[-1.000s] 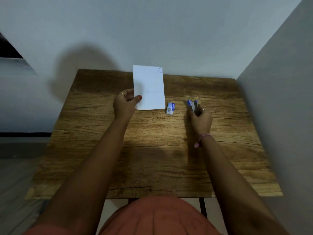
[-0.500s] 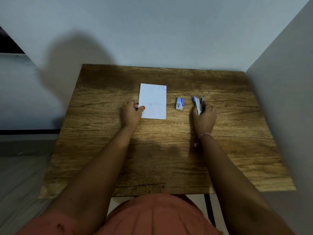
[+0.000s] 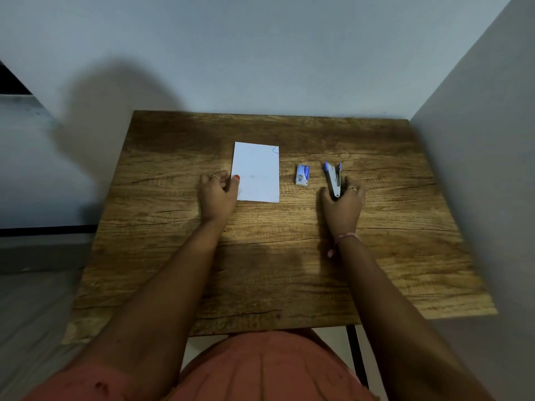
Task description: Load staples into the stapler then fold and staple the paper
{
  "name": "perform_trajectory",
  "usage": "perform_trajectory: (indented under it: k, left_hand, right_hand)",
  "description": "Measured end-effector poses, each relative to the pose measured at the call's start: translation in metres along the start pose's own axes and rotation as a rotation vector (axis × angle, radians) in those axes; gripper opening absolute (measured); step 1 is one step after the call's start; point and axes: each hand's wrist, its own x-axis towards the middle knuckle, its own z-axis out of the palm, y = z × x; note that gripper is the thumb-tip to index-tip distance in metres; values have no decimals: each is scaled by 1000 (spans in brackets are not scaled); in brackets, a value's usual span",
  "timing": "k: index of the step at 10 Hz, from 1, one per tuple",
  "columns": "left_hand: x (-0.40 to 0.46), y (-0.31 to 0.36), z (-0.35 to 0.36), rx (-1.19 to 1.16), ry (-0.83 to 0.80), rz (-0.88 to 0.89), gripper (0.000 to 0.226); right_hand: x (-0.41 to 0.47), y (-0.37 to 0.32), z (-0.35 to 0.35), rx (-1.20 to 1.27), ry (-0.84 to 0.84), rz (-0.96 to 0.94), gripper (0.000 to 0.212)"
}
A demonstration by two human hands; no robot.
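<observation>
A white sheet of paper (image 3: 256,172) lies flat on the wooden table (image 3: 278,256), with a small blue pen mark at its far right corner. My left hand (image 3: 217,195) sits at the paper's left edge, thumb pressing on the sheet and fingers curled. To the right of the paper lies a small blue and white staple box (image 3: 302,175). Further right, a blue and grey stapler (image 3: 333,178) rests on the table, its jaws parted at the far end. My right hand (image 3: 343,202) grips the stapler's near end.
Grey walls close in behind the table and along its right side. The floor drops away on the left. A black table leg (image 3: 357,363) shows below the near edge, beside my orange-clad lap.
The paper, held up off the table a second ago, has come down flat. The stapler has been lowered onto the table. The view tilted down.
</observation>
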Motion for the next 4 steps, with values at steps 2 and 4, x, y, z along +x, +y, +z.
perform_trajectory:
  k: [2,4]
  left_hand:
    - [0,1,0,-113,87,-81,29]
    - [-7,6,3,-163,126,-18,30]
  right_hand:
    - [-8,3,-4,62,7,8,61]
    - [-4,-3,-10,36,-11,18,62]
